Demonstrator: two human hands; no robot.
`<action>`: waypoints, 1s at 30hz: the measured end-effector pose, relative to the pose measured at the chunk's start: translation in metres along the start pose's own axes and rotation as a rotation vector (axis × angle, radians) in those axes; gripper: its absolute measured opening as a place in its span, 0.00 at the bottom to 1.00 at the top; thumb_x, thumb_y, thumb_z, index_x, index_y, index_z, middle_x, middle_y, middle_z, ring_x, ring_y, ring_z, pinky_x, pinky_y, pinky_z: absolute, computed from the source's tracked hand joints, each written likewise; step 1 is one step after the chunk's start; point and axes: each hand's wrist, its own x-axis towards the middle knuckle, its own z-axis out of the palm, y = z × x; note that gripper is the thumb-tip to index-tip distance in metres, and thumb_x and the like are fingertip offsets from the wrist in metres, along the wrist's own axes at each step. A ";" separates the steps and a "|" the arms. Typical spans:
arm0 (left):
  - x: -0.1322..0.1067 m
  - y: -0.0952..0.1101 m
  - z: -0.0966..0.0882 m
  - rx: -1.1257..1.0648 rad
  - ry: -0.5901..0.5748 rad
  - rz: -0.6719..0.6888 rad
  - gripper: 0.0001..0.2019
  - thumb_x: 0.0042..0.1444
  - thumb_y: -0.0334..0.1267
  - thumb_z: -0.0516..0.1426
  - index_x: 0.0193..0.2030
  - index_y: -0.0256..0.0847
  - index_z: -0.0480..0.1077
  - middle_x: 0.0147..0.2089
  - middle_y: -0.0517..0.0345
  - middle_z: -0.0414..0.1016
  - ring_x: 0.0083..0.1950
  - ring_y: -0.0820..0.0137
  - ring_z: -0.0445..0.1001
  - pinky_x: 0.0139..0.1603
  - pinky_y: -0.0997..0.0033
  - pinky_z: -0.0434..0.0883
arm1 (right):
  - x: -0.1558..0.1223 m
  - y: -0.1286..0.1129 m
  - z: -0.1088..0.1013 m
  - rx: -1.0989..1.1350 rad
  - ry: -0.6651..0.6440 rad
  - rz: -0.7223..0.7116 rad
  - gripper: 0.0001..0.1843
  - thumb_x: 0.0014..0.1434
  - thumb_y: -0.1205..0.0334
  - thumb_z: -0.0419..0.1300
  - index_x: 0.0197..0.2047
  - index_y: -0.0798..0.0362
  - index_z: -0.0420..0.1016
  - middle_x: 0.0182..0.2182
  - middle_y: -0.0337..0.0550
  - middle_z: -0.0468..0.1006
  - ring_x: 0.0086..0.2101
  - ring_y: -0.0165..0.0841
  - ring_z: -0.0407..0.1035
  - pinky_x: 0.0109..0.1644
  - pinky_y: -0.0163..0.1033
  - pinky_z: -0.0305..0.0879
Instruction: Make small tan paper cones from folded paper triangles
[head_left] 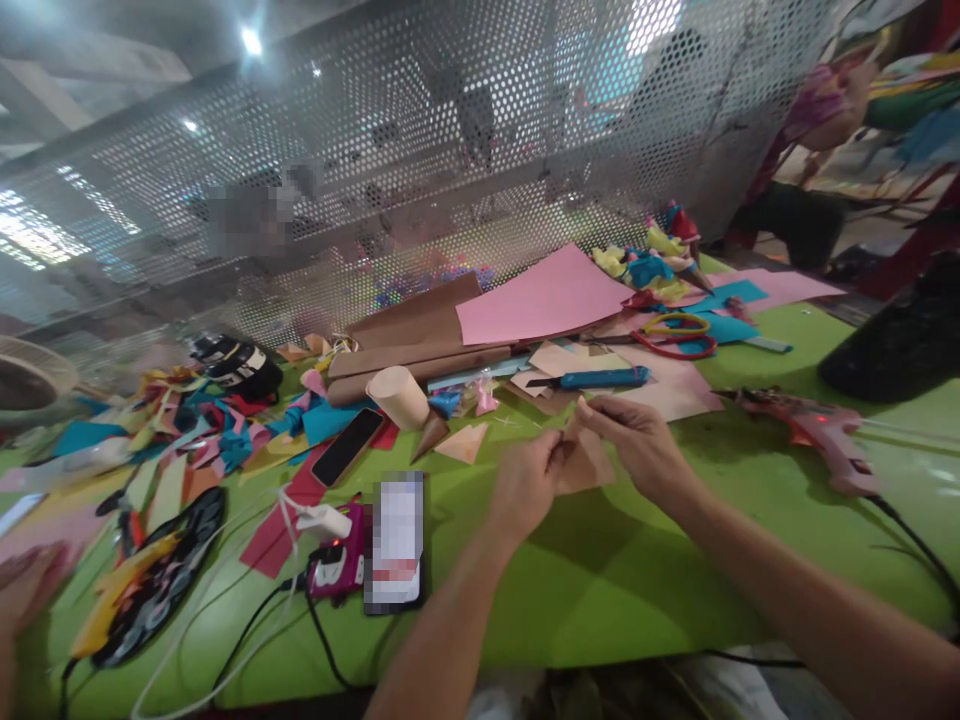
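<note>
Between my two hands is a small piece of brown paper (589, 468), held just above the green table. My left hand (529, 478) pinches its left edge, fingers closed. At the top right corner, the fingertips of my right hand (634, 435) are pressed together on the same paper. Just beyond lies a blue utility knife (604, 378) on scraps of pale paper. Left of my hands are a cut pale paper triangle (463, 444) and a small brown paper cone (431, 434). A pink glue gun (821, 435) rests to the right, its red light lit.
A roll of cream tape (397, 397), a dark phone (348, 447), a second phone (395, 545) and a magenta power strip (339, 555) with cables stand left. Scissors (679, 335) and pink sheets (547, 295) lie behind. Another person's hand (30, 580) shows at far left.
</note>
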 end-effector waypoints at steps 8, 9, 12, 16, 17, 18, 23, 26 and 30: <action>0.004 -0.008 -0.005 -0.030 0.128 -0.117 0.12 0.65 0.42 0.54 0.30 0.42 0.68 0.27 0.61 0.69 0.30 0.68 0.66 0.32 0.70 0.56 | 0.008 -0.004 -0.007 0.061 -0.038 0.009 0.24 0.51 0.35 0.66 0.33 0.49 0.76 0.28 0.41 0.73 0.30 0.34 0.66 0.34 0.39 0.62; 0.004 -0.008 -0.006 -0.029 0.140 -0.119 0.11 0.65 0.41 0.54 0.30 0.42 0.68 0.28 0.60 0.70 0.31 0.67 0.67 0.32 0.71 0.56 | 0.007 -0.003 -0.004 0.066 -0.108 0.034 0.25 0.49 0.35 0.67 0.34 0.50 0.76 0.30 0.41 0.75 0.31 0.34 0.67 0.35 0.40 0.63; 0.004 -0.007 -0.006 0.013 0.137 -0.110 0.13 0.65 0.41 0.54 0.28 0.42 0.66 0.27 0.61 0.68 0.30 0.68 0.65 0.31 0.70 0.54 | 0.003 0.001 0.002 0.046 -0.225 0.088 0.26 0.45 0.36 0.70 0.31 0.52 0.75 0.29 0.41 0.75 0.30 0.34 0.66 0.34 0.39 0.61; 0.002 -0.006 -0.004 0.029 0.094 -0.074 0.15 0.66 0.42 0.53 0.27 0.43 0.64 0.24 0.62 0.64 0.27 0.69 0.62 0.30 0.69 0.51 | 0.002 0.004 0.003 -0.012 -0.154 0.076 0.26 0.48 0.36 0.68 0.23 0.51 0.69 0.21 0.35 0.65 0.25 0.30 0.58 0.29 0.37 0.53; 0.001 -0.005 -0.003 0.029 0.078 -0.064 0.15 0.66 0.42 0.53 0.27 0.43 0.64 0.24 0.62 0.64 0.26 0.69 0.61 0.30 0.69 0.51 | 0.002 0.004 0.002 -0.011 -0.137 0.063 0.26 0.49 0.36 0.67 0.23 0.51 0.69 0.22 0.35 0.65 0.26 0.30 0.57 0.30 0.37 0.54; 0.000 -0.004 -0.003 0.031 0.056 -0.057 0.15 0.66 0.42 0.52 0.27 0.43 0.64 0.24 0.61 0.65 0.26 0.69 0.61 0.30 0.69 0.51 | 0.002 0.004 0.001 -0.002 -0.122 0.049 0.25 0.50 0.37 0.67 0.24 0.51 0.71 0.22 0.36 0.66 0.26 0.30 0.59 0.30 0.38 0.55; -0.002 -0.001 0.001 0.045 -0.097 -0.036 0.11 0.65 0.38 0.52 0.30 0.43 0.68 0.29 0.59 0.71 0.31 0.66 0.67 0.33 0.69 0.55 | 0.007 0.000 -0.006 0.037 -0.002 -0.019 0.20 0.50 0.40 0.68 0.30 0.49 0.74 0.27 0.39 0.72 0.29 0.33 0.63 0.32 0.39 0.61; -0.001 -0.003 0.002 0.021 -0.080 -0.057 0.11 0.65 0.39 0.52 0.31 0.43 0.69 0.30 0.58 0.73 0.32 0.66 0.68 0.33 0.69 0.56 | 0.009 -0.001 -0.010 0.052 0.048 -0.013 0.19 0.52 0.41 0.66 0.33 0.48 0.74 0.27 0.40 0.72 0.29 0.33 0.64 0.32 0.38 0.62; 0.002 -0.005 -0.002 0.001 0.038 -0.100 0.12 0.65 0.40 0.52 0.31 0.42 0.69 0.29 0.58 0.73 0.31 0.67 0.68 0.32 0.70 0.56 | 0.007 -0.001 -0.005 0.085 -0.072 0.031 0.24 0.50 0.39 0.68 0.40 0.49 0.76 0.32 0.42 0.76 0.33 0.34 0.69 0.35 0.39 0.65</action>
